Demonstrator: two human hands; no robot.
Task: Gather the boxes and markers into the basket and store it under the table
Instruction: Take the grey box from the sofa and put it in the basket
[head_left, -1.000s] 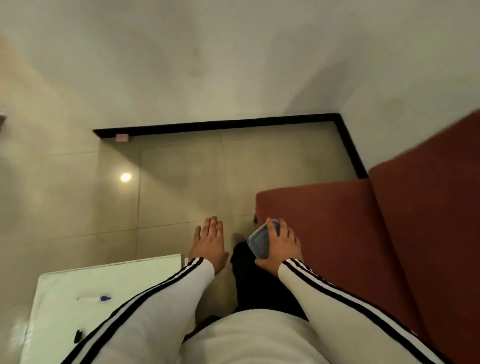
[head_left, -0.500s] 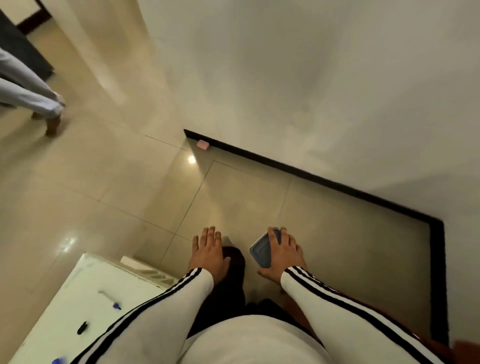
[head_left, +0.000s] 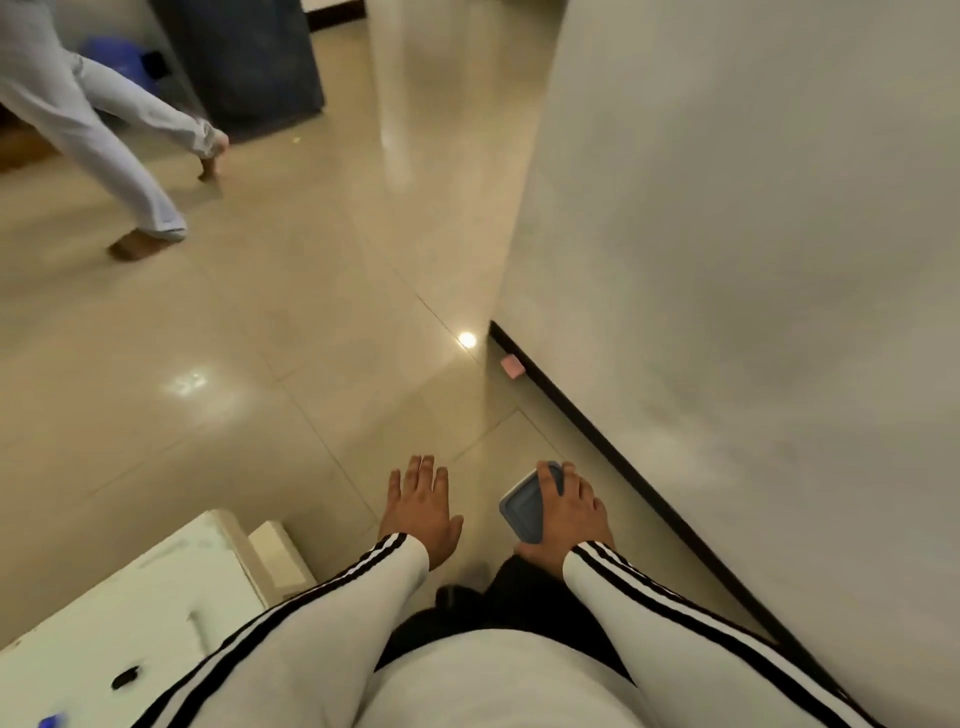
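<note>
Boxes are only partly gathered, as far as can be judged — one grey-blue lidded box (head_left: 524, 506) is gripped in the right hand (head_left: 569, 512), with fingers (head_left: 548, 475) curled over its far edge and the thumb tucked under its near end. The left hand (head_left: 418, 506) is held flat and empty, fingers spread, just beside the box and apart from it. Below and well to the left of the left fingertips, a white table (head_left: 156, 597) is seen, with a black marker (head_left: 124, 678) and a blue marker (head_left: 52, 721) lying on it, not yet collected. No basket is visible, so packing and stowing under the table are judged to remain. Another person's legs (head_left: 119, 135) are seen far beyond the fingertips.
</note>
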